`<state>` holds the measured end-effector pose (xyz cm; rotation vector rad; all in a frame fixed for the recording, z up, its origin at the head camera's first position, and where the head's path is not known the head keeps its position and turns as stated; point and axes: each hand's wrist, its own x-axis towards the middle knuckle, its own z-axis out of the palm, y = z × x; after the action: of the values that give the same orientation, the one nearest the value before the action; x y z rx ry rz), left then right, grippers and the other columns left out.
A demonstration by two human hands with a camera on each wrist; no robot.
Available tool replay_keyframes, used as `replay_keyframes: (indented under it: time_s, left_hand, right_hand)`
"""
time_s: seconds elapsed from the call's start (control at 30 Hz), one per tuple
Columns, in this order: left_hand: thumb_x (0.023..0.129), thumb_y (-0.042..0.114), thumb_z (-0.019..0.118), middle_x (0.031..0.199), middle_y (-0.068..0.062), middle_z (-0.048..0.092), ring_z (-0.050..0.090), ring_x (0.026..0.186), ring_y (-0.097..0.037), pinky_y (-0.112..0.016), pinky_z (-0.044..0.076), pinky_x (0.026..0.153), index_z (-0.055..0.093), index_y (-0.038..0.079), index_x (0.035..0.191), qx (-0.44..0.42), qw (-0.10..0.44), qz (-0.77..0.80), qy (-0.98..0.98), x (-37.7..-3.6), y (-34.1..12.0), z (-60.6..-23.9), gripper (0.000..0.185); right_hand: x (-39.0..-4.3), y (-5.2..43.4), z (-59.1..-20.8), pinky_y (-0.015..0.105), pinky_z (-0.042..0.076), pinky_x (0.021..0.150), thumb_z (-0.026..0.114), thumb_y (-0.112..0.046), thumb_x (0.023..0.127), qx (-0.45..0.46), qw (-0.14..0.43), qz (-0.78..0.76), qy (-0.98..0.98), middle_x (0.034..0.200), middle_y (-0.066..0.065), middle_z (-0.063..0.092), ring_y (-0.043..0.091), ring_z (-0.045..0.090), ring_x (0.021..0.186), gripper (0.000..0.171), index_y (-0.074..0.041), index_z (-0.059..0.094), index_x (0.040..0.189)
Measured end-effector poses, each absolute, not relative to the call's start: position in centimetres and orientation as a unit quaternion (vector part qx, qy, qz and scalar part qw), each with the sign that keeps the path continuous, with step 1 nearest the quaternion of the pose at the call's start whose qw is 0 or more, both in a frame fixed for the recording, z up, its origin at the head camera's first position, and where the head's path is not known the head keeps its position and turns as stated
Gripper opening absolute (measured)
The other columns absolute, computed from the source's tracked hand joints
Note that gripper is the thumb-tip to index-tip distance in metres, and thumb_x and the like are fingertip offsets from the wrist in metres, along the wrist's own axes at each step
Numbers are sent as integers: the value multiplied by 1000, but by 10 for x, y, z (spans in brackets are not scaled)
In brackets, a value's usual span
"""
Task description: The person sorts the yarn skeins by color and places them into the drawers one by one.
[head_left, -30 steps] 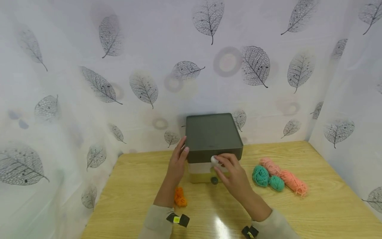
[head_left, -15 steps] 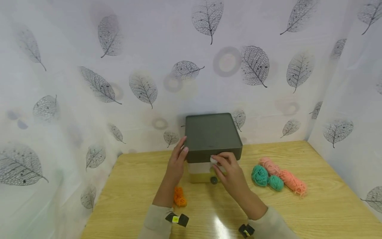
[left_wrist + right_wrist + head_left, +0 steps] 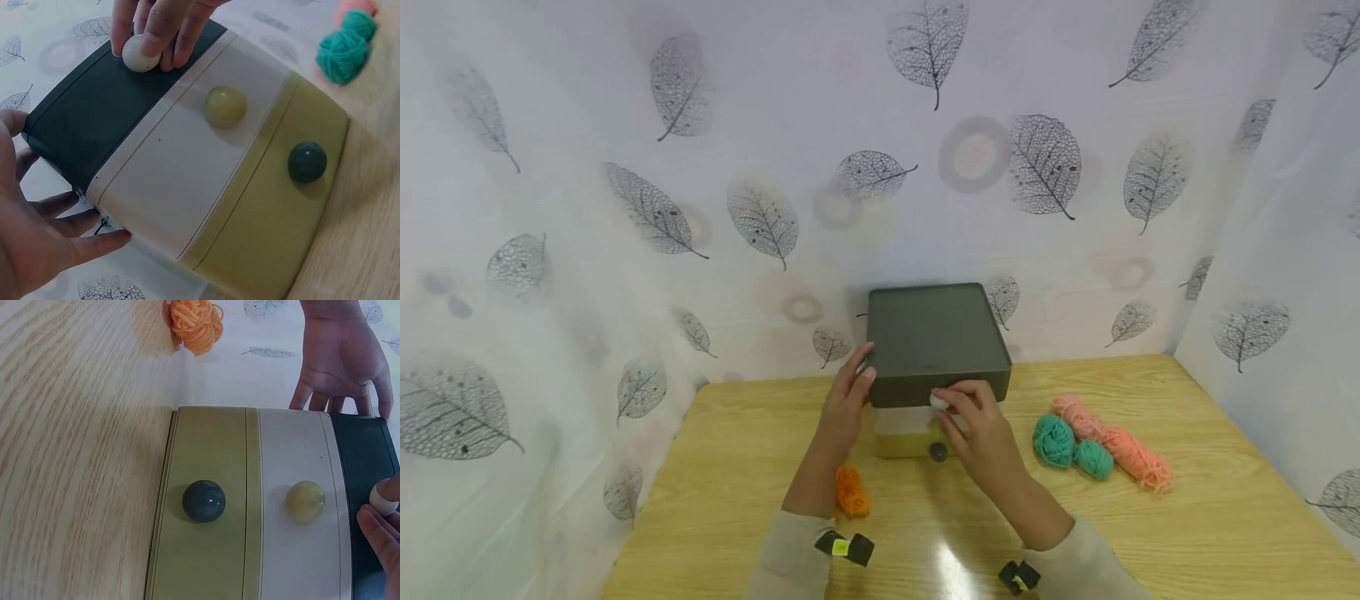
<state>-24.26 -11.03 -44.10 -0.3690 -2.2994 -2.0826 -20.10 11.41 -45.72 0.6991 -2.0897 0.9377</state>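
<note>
White knob (image 3: 140, 54) of dark top drawer (image 3: 103, 106) between right hand (image 3: 981, 433) fingertips

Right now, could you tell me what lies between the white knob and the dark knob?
The yellowish knob on the cream middle drawer, plain in both wrist views.

A three-drawer box (image 3: 936, 367) stands at the back middle of the desk (image 3: 1210, 517), against the curtain (image 3: 775, 167). One yarn ball (image 3: 852, 492) lies before its left corner. Three more yarn bundles (image 3: 1093, 446) lie in a row to its right.
</note>
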Motion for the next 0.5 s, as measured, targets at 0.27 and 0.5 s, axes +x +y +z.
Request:
replay_keyframes:
  time_s: [0.27, 0.5]
  left_hand:
    - [106, 47, 46, 168, 5, 20, 30, 152, -31, -61, 34, 119, 38, 45, 152, -115, -5, -672, -731, -242, -112, -439, 46]
    - [106, 48, 46, 168, 7, 21, 30, 152, -31, -62, 34, 119, 39, 48, 150, -116, -4, -666, -737, -243, -113, -441, 45]
  right_hand:
    - [-197, 114, -456, 13, 56, 81, 81, 8, 78, 275, 373, 359, -810, 109, 15, 55, 18, 70, 87, 38, -5, 71, 113]
    - [-192, 115, -456, 7, 52, 86, 80, 6, 80, 274, 360, 373, -810, 109, 14, 55, 20, 70, 88, 36, -5, 71, 114]
